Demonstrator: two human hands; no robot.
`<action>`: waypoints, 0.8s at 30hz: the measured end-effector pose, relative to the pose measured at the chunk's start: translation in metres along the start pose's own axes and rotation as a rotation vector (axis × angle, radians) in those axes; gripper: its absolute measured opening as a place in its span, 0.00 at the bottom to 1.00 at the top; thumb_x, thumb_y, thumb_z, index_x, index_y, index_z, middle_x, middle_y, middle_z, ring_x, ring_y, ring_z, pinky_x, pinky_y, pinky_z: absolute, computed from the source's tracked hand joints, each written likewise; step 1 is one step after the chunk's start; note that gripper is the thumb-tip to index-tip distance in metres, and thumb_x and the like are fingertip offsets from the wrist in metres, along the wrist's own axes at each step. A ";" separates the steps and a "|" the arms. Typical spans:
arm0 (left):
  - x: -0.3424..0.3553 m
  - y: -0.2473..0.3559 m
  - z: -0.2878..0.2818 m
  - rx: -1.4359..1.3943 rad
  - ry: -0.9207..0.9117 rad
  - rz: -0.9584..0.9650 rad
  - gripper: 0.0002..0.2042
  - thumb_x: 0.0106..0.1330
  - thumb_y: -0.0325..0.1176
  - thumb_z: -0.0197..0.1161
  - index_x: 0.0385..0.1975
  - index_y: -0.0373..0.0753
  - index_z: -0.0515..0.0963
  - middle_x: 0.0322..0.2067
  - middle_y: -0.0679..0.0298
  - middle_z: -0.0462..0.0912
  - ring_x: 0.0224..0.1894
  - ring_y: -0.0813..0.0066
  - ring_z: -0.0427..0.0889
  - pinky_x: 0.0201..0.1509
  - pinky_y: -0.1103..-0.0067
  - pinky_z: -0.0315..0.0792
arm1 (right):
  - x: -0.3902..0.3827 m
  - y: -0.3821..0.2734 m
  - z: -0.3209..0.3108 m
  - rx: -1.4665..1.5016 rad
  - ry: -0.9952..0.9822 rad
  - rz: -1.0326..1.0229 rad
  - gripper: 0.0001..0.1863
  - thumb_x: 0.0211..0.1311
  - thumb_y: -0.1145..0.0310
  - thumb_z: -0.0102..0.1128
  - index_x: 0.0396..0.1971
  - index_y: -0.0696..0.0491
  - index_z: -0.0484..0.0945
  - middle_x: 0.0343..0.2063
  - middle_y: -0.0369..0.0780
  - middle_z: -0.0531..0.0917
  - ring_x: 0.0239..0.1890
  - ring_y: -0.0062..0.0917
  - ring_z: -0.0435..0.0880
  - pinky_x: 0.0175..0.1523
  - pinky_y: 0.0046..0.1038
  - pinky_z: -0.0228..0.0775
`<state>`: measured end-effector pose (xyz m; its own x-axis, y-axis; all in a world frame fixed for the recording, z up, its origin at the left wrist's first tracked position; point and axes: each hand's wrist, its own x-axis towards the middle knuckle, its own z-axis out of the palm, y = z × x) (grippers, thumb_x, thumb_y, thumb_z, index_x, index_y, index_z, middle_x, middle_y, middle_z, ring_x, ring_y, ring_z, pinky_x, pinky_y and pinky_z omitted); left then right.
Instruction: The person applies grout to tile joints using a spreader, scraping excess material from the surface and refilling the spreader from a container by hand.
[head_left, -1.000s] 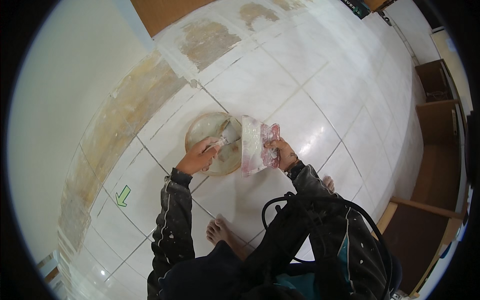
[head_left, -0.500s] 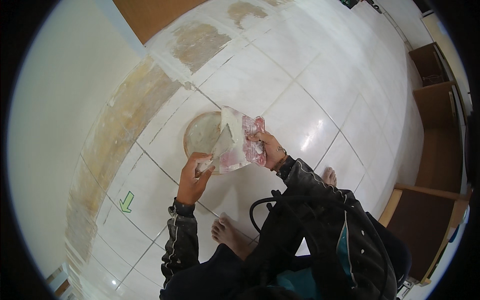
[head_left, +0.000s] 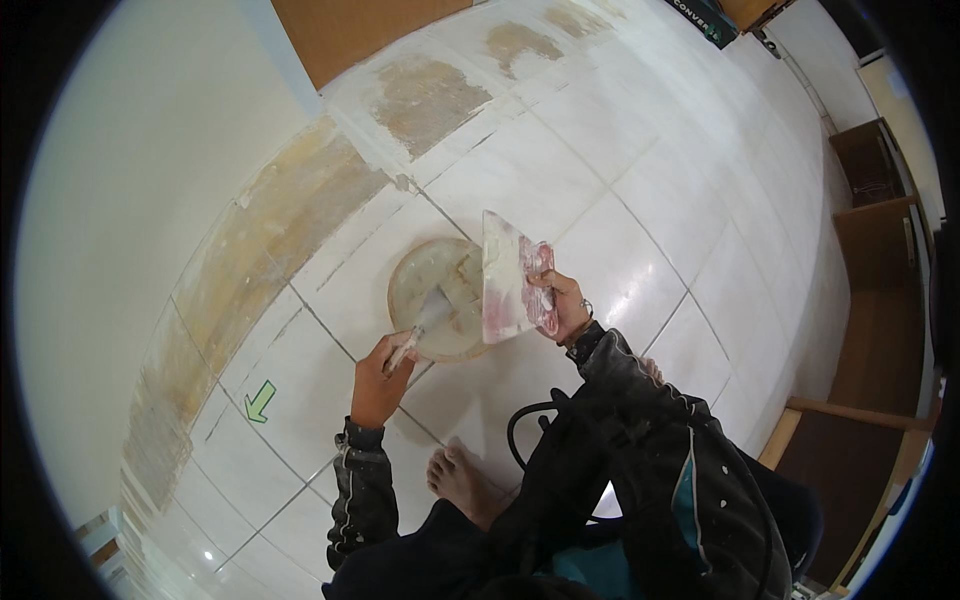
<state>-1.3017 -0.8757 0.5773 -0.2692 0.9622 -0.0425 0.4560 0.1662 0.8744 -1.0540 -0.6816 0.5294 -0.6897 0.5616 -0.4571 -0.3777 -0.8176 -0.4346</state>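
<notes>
My left hand [head_left: 383,378] is closed round the handle of a small putty knife [head_left: 432,311]. Its blade is over the round tub [head_left: 402,272], which stands on the tiled floor and has pale, smeared material inside. Whether the blade touches that material I cannot tell. With my right hand [head_left: 566,306] I grip the red handle of a wide spreader [head_left: 508,278]. Whitish paste coats the spreader's broad blade, held tilted beside and partly above the tub's right rim. My thumb lies on the red handle; the other right fingers are mostly hidden beneath.
A rough yellow-brown strip [head_left: 290,215] runs along the white wall [head_left: 170,150], with similar patches [head_left: 425,105] farther off. A brown door panel [head_left: 370,35] stands at the far end. Wooden cabinets [head_left: 880,290] line the right. A green arrow [head_left: 260,402] marks the floor; my bare foot [head_left: 462,480] is near.
The putty knife has come away from the spreader's blade and dipped over the tub. The spreader has moved apart to the right. The whole view has shifted slightly.
</notes>
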 end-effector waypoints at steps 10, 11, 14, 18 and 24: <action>0.067 -0.124 -0.024 -0.325 0.336 -0.553 0.25 0.63 0.40 0.62 0.55 0.34 0.62 0.25 0.64 0.77 0.20 0.83 0.73 0.19 0.85 0.67 | 0.252 -0.060 0.112 -1.371 -0.160 -0.516 0.21 0.56 0.78 0.53 0.52 0.55 0.73 0.40 0.40 0.83 0.40 0.28 0.82 0.49 0.29 0.73; 0.074 -0.138 -0.022 -0.467 0.444 -0.606 0.27 0.62 0.40 0.63 0.55 0.35 0.60 0.27 0.64 0.75 0.21 0.82 0.73 0.18 0.85 0.68 | 0.282 -0.053 0.121 -1.673 -0.208 -0.566 0.23 0.57 0.77 0.53 0.54 0.52 0.72 0.43 0.41 0.82 0.45 0.30 0.80 0.52 0.30 0.71; 0.094 -0.188 -0.016 -0.625 0.390 -0.700 0.30 0.59 0.36 0.67 0.56 0.35 0.58 0.30 0.63 0.73 0.22 0.82 0.73 0.18 0.85 0.70 | 0.381 -0.002 0.108 -2.071 -0.335 -0.833 0.24 0.58 0.72 0.54 0.57 0.48 0.70 0.49 0.41 0.79 0.51 0.33 0.77 0.55 0.32 0.69; 0.120 -0.259 -0.030 -0.741 0.294 -0.699 0.27 0.59 0.29 0.64 0.55 0.36 0.59 0.30 0.62 0.74 0.22 0.81 0.75 0.19 0.84 0.72 | 0.477 0.069 0.074 -2.480 -0.451 -0.978 0.27 0.60 0.63 0.55 0.61 0.45 0.66 0.58 0.42 0.71 0.61 0.33 0.68 0.61 0.39 0.62; 0.111 -0.308 -0.092 -0.687 0.496 -0.629 0.26 0.57 0.21 0.57 0.56 0.36 0.58 0.32 0.61 0.75 0.25 0.77 0.78 0.26 0.82 0.75 | 0.484 0.111 0.083 -2.461 -0.567 -0.743 0.31 0.55 0.73 0.51 0.62 0.45 0.63 0.60 0.45 0.68 0.64 0.38 0.64 0.61 0.48 0.58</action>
<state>-1.5500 -0.8397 0.3476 -0.6775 0.5232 -0.5170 -0.4233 0.2974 0.8558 -1.4812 -0.5109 0.3239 -0.9875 0.1570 0.0113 0.1532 0.9754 -0.1587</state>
